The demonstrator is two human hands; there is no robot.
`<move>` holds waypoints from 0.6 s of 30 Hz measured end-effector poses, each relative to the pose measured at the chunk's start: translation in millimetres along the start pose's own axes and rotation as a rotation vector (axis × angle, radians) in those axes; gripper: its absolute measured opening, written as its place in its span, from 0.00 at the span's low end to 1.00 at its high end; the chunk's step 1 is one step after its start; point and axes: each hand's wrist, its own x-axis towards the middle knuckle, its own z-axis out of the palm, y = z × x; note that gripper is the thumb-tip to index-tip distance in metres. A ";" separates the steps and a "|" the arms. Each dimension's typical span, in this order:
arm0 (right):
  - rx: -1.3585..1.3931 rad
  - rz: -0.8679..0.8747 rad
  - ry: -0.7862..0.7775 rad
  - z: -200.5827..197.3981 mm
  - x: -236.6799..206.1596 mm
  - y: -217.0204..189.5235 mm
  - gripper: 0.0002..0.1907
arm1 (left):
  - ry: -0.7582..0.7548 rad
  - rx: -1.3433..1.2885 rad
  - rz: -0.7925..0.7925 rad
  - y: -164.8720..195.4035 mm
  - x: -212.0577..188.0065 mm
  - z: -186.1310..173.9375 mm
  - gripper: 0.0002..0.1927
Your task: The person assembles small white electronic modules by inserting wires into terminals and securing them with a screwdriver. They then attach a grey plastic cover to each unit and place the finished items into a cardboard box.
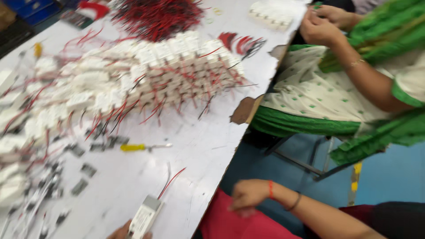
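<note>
Left hand [120, 231] at near bench [208, 146] edge grips white driver box [145, 217] (red lead trailing). Right hand [248, 194] off bench, loosely curled, empty. Step judged: unit in hand; yellow screwdriver [133, 147] within reach.

I see a white bench [195, 150] carrying white modules [177, 66] with red and black wires [155, 15], a yellow-handled screwdriver [133, 147], and a white box [145, 217] with a red lead. A co-worker's white, green-dotted dress [310, 95] has green trim.

A screwdriver [144, 147] lies on the table [195, 150], before the stacked modules [177, 66], behind the held module [145, 217].
</note>
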 end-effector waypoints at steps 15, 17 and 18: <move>-0.720 -1.014 0.786 62.4 105.9 -200.1 0.23 | 0.486 -0.276 -0.086 96.6 -58.8 -29.3 0.26; -0.709 -1.029 0.754 57.8 102.1 -188.5 0.25 | 0.529 -0.271 0.007 96.5 -59.4 -29.4 0.24; -0.709 -1.046 0.730 54.1 100.5 -184.9 0.26 | 0.552 -0.268 0.061 95.9 -58.6 -30.2 0.24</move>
